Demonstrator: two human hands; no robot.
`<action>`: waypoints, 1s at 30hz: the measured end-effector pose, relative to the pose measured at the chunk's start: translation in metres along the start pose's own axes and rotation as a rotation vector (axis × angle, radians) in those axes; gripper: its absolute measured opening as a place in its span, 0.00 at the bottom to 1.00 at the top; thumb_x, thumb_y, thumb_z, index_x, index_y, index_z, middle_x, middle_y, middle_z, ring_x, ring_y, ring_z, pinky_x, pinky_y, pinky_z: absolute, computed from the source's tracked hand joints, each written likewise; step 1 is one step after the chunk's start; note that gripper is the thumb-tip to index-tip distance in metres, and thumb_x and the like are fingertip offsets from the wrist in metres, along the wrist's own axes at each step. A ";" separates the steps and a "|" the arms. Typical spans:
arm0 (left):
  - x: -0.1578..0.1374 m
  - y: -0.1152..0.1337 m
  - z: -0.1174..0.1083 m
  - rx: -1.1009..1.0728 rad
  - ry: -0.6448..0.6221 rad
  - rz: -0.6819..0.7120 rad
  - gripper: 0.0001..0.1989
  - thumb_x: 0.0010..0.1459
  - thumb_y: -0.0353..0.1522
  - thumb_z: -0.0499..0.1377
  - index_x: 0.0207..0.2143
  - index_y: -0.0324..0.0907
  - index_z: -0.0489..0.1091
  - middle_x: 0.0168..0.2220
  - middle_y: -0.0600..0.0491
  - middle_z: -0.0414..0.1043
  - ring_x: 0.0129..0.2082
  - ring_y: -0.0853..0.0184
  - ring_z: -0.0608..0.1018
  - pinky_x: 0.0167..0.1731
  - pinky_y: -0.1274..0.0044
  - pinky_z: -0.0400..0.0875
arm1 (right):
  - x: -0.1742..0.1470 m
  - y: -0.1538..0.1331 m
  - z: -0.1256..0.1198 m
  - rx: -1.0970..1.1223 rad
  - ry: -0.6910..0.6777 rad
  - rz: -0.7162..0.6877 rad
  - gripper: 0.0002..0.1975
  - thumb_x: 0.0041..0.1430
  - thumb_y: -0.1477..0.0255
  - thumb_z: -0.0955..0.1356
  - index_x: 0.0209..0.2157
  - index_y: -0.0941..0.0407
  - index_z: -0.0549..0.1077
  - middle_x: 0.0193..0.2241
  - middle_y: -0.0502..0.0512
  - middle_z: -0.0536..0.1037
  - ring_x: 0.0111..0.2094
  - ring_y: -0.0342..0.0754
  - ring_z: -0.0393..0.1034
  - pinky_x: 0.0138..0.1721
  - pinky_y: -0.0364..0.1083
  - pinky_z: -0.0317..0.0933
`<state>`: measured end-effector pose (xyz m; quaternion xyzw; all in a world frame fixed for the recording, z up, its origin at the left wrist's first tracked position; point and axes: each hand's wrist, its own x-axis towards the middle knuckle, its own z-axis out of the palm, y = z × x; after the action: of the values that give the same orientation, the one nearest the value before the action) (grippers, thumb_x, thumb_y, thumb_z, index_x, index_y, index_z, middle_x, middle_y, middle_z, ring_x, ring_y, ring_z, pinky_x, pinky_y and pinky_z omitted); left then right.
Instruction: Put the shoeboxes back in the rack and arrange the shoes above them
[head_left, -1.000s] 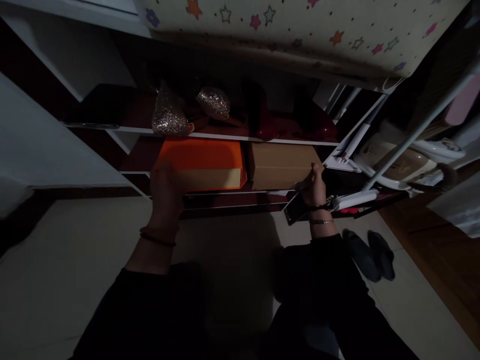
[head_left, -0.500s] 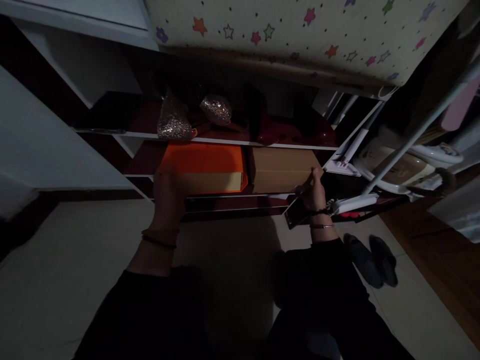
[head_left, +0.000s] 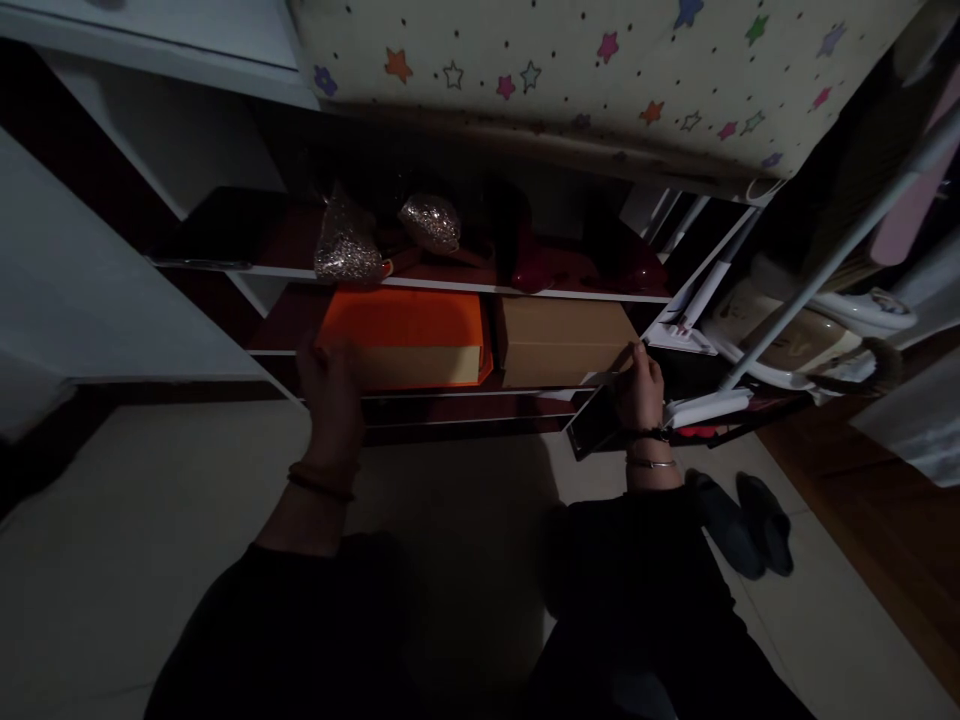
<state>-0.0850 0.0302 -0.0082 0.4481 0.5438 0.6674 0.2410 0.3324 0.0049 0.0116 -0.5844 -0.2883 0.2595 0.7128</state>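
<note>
Along the lower shelf edge point(head_left: 270, 352), an orange box point(head_left: 409, 320) lies lengthwise beside the half-curled left hand point(head_left: 330, 388), cardboard box point(head_left: 566, 340) beside half-curled right hand point(head_left: 642, 388); grips unclear.

No text, number or brand can be read. A small pale patch point(head_left: 596, 378) at the lower front edge of the brown cardboard box point(head_left: 566, 335) is too dim to make out, and so are the dark marks on the glossy cream-and-brown vessel point(head_left: 757, 322) at the right.
</note>
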 end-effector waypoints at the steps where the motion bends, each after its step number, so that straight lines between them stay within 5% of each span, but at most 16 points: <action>1: -0.007 0.006 -0.001 0.041 0.071 0.061 0.24 0.69 0.48 0.56 0.60 0.45 0.62 0.62 0.46 0.64 0.64 0.51 0.67 0.66 0.55 0.62 | 0.000 -0.003 -0.003 -0.009 0.050 -0.050 0.31 0.53 0.46 0.74 0.47 0.57 0.75 0.45 0.56 0.80 0.48 0.50 0.75 0.53 0.50 0.69; 3: -0.024 0.023 -0.001 0.159 0.162 0.272 0.25 0.67 0.43 0.61 0.62 0.46 0.63 0.65 0.44 0.61 0.68 0.51 0.64 0.69 0.55 0.58 | 0.001 -0.011 -0.010 -0.012 0.113 -0.182 0.28 0.55 0.49 0.74 0.48 0.56 0.74 0.46 0.55 0.79 0.50 0.49 0.74 0.55 0.50 0.67; 7: -0.051 0.062 0.019 0.242 -0.041 0.589 0.26 0.64 0.39 0.63 0.63 0.47 0.64 0.65 0.43 0.63 0.68 0.50 0.65 0.68 0.52 0.60 | 0.014 -0.040 -0.014 0.086 0.038 -0.290 0.22 0.58 0.54 0.73 0.49 0.53 0.74 0.47 0.53 0.79 0.46 0.46 0.77 0.49 0.47 0.69; 12: -0.039 0.090 0.090 0.019 -0.351 0.401 0.27 0.64 0.40 0.64 0.63 0.50 0.64 0.66 0.43 0.61 0.67 0.52 0.67 0.63 0.58 0.71 | 0.059 -0.090 0.000 0.171 -0.222 -0.118 0.21 0.59 0.57 0.74 0.49 0.52 0.73 0.41 0.52 0.80 0.38 0.45 0.78 0.38 0.44 0.70; 19: 0.002 0.103 0.174 0.129 -0.390 0.366 0.23 0.52 0.32 0.71 0.50 0.39 0.74 0.61 0.37 0.63 0.56 0.48 0.75 0.46 0.59 0.83 | 0.101 -0.116 0.035 -0.045 -0.445 0.060 0.15 0.52 0.65 0.78 0.36 0.56 0.73 0.33 0.53 0.79 0.29 0.46 0.73 0.27 0.43 0.62; 24: 0.004 0.100 0.196 0.129 -0.299 0.375 0.21 0.51 0.32 0.71 0.47 0.39 0.72 0.54 0.39 0.67 0.54 0.47 0.75 0.48 0.56 0.81 | 0.105 -0.105 0.058 -0.134 -0.316 -0.156 0.17 0.50 0.73 0.79 0.32 0.54 0.68 0.29 0.45 0.74 0.31 0.44 0.70 0.37 0.45 0.68; 30: 0.028 0.117 0.210 0.130 -0.312 0.449 0.17 0.53 0.31 0.69 0.45 0.42 0.71 0.49 0.45 0.68 0.56 0.49 0.74 0.61 0.54 0.71 | 0.107 -0.118 0.085 -0.179 -0.380 -0.471 0.22 0.50 0.74 0.79 0.45 0.54 0.72 0.39 0.52 0.77 0.49 0.53 0.72 0.55 0.55 0.67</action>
<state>0.1012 0.1255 0.1133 0.6691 0.4292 0.5907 0.1386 0.3507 0.1167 0.1520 -0.5030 -0.5653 0.1654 0.6325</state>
